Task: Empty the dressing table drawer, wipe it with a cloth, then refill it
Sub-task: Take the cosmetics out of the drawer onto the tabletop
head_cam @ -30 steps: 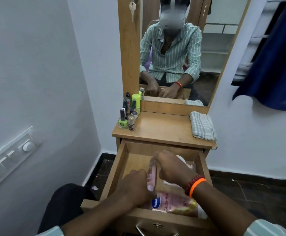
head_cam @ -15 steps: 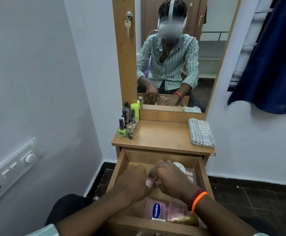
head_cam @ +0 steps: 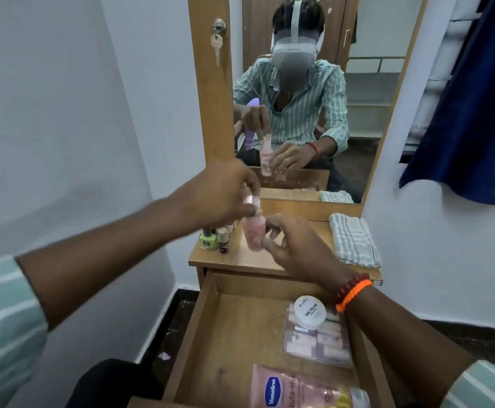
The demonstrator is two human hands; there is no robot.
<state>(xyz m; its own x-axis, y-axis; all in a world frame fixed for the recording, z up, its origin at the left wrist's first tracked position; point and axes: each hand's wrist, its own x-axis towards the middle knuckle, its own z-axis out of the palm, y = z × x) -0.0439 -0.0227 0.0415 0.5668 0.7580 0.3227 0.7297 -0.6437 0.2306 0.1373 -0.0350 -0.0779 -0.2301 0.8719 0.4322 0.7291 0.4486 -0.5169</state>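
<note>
The wooden table top (head_cam: 293, 260) holds small bottles (head_cam: 215, 238) at nine o'clock and a folded cloth (head_cam: 353, 244) at three o'clock.

One head-worn view is aimed forward and down, close over the open drawer (head_cam: 234, 334), facing the mirror (head_cam: 367, 98)
</note>
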